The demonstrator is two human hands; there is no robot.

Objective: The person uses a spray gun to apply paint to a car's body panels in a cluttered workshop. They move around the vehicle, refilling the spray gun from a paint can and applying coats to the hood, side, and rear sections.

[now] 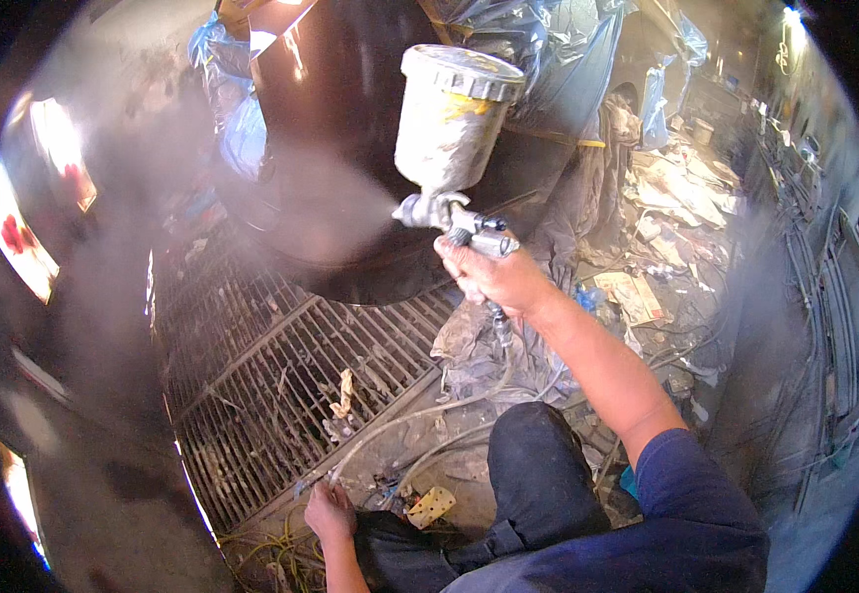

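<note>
My right hand is wrapped round the grip of a spray gun, whose paint-smeared white cup stands on top, slightly tilted. A pale mist leaves the nozzle toward the left, in front of a dark, glossy curved panel. The gun's nozzle is apart from that panel. Low at the left, my left hand is closed, its fingertips on a pale hose that runs across the floor toward the gun. The palm side of the left hand is hidden.
A metal floor grating lies below the panel. Blue plastic film hangs around the panel. Crumpled paper and cloth litter the right side. A yellow perforated piece sits by my knee. Haze blurs the left side.
</note>
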